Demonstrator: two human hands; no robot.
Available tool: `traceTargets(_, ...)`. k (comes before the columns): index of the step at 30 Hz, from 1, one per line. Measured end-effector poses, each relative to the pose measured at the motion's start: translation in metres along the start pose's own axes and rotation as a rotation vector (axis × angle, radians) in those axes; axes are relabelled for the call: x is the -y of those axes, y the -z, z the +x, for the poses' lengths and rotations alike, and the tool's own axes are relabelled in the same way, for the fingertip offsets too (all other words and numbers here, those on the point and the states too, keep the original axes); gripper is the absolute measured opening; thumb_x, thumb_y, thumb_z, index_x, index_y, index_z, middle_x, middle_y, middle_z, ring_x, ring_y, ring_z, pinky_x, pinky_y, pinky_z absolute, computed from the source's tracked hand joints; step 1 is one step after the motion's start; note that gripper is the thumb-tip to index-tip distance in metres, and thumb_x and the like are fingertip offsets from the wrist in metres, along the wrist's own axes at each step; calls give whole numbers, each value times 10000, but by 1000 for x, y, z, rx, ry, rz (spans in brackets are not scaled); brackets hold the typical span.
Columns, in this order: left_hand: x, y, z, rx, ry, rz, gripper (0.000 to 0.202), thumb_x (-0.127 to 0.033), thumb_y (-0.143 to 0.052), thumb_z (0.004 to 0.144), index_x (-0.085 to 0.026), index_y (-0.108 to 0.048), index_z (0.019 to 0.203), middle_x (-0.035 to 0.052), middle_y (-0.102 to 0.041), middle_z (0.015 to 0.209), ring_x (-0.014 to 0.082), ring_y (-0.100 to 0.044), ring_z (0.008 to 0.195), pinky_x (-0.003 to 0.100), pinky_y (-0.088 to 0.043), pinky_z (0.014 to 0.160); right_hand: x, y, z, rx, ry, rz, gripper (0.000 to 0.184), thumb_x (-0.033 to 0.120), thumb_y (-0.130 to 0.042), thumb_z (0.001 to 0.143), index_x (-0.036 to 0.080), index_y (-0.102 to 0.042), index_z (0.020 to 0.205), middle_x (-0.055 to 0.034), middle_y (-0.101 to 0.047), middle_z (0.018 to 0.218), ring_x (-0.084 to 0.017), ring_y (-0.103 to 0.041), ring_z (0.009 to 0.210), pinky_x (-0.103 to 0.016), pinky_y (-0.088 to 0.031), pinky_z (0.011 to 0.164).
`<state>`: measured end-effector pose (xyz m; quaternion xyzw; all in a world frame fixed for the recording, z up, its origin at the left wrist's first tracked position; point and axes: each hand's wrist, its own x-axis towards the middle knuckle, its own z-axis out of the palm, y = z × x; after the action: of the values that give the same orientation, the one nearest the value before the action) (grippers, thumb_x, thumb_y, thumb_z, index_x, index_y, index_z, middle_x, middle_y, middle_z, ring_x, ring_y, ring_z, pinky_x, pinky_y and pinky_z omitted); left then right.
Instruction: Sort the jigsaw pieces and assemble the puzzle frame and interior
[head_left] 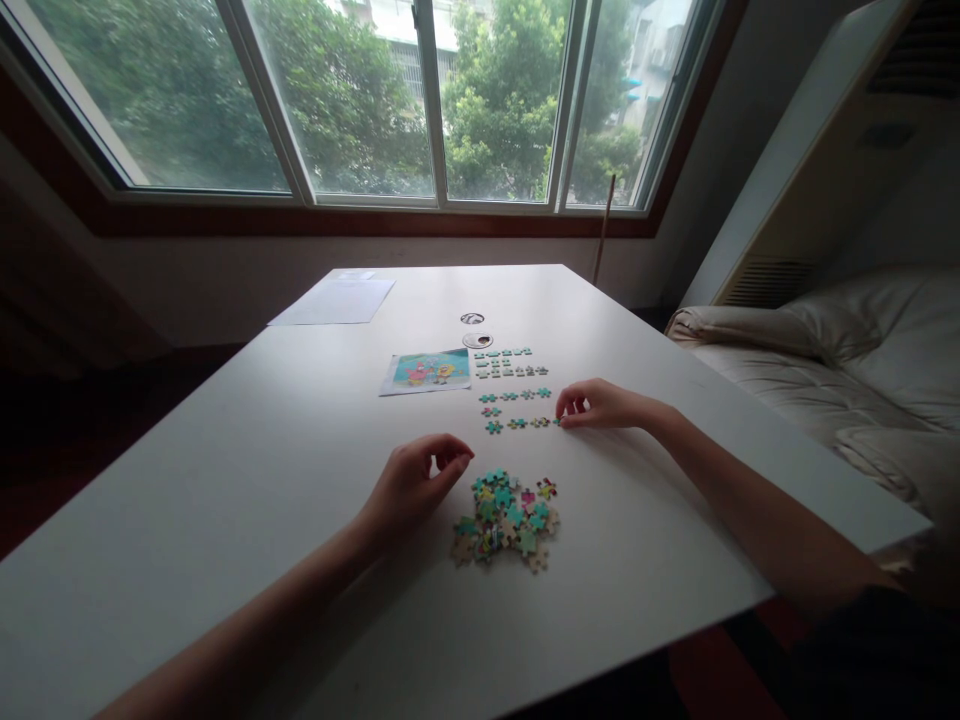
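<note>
My right hand (592, 404) is at the right end of the nearest row of laid-out jigsaw pieces, its fingertips closed on a small jigsaw piece (559, 422) at the table surface. Left of the loose pile of jigsaw pieces (504, 515) rests my left hand (421, 474), its fingers curled and the thumb against the forefinger. Whatever those fingers hold, if anything, is too small to make out. Teal, yellow, pink and plain tan pieces overlap in the pile. Beyond it, separate jigsaw pieces (510, 397) lie in several rows.
A picture sheet (431, 371) with colourful cartoon figures lies left of the rows. Two round flat items (478, 341) are behind them. White paper (334, 301) lies at the far left of the white table (225, 480). A pale sofa (810, 370) stands to the right, below windows.
</note>
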<state>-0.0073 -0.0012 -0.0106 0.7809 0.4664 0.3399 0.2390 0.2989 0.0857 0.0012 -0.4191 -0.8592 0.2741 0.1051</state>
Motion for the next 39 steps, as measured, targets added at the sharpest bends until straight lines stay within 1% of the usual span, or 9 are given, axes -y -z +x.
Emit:
traceTargets(4,0,0,0,1,2,-6,176,-277,-513,809,-169,-649,784,2,-643,663,117,-543,586,219,-380,544,5,1,-1,-41,33,-14,207,327,-608,743,155,-653,849,-16,-604,722,-108,-546,656,-224,-432,587)
traceTargets(8,-1,1,0,5,8,-2,179,-278,-509,812,-169,-649,786,3,-641,667,120,-542,596,221,-381,551,25,-3,-1,-62,141,-21,187,309,-599,770,141,-642,838,-22,-602,728,-97,-543,651,-220,-442,599)
traceTargets(12,-2,1,1,12,7,28,172,-268,-510,808,-174,-653,785,1,-632,661,123,-532,596,220,-386,550,57,-24,0,-46,283,-28,185,309,-596,792,153,-644,880,-27,-602,762,-87,-538,648,-208,-434,595)
traceTargets(17,-3,-1,1,87,-33,106,163,-250,-527,801,-186,-676,785,23,-627,705,147,-548,650,248,-421,605,82,-56,4,-96,294,-81,173,303,-610,788,189,-655,910,-12,-598,762,-83,-526,626,-210,-409,603)
traceTargets(20,-3,-3,0,135,-85,161,155,-251,-546,798,-198,-687,837,40,-627,759,177,-561,732,283,-432,664,86,-63,6,-114,296,-72,144,268,-608,783,195,-655,899,-5,-594,746,-90,-529,644,-210,-404,614)
traceTargets(24,0,-4,-2,174,-133,189,148,-246,-568,791,-223,-688,874,44,-621,812,188,-555,784,296,-430,698,86,-63,7,-110,302,-41,125,249,-624,767,185,-652,870,-1,-590,713,-97,-528,649,-212,-401,621)
traceTargets(32,-1,-4,-2,180,-152,143,108,-226,-567,786,-203,-673,788,41,-609,787,183,-550,772,292,-426,697,90,-64,8,-127,294,45,118,228,-657,734,163,-628,827,3,-580,705,-86,-518,599,-204,-410,584)
traceTargets(35,-4,-3,-1,150,-124,96,121,-238,-558,790,-195,-664,753,37,-610,772,170,-554,741,275,-428,669,88,-64,7,-144,314,29,104,209,-647,735,174,-621,829,2,-588,724,-90,-526,613,-210,-421,599)
traceTargets(39,-6,-1,1,89,-14,-4,156,-290,-558,797,-179,-654,745,18,-622,720,133,-531,628,234,-412,575,87,-64,6,-271,341,-30,117,273,-621,770,180,-622,840,-15,-608,764,-104,-538,655,-222,-430,619)
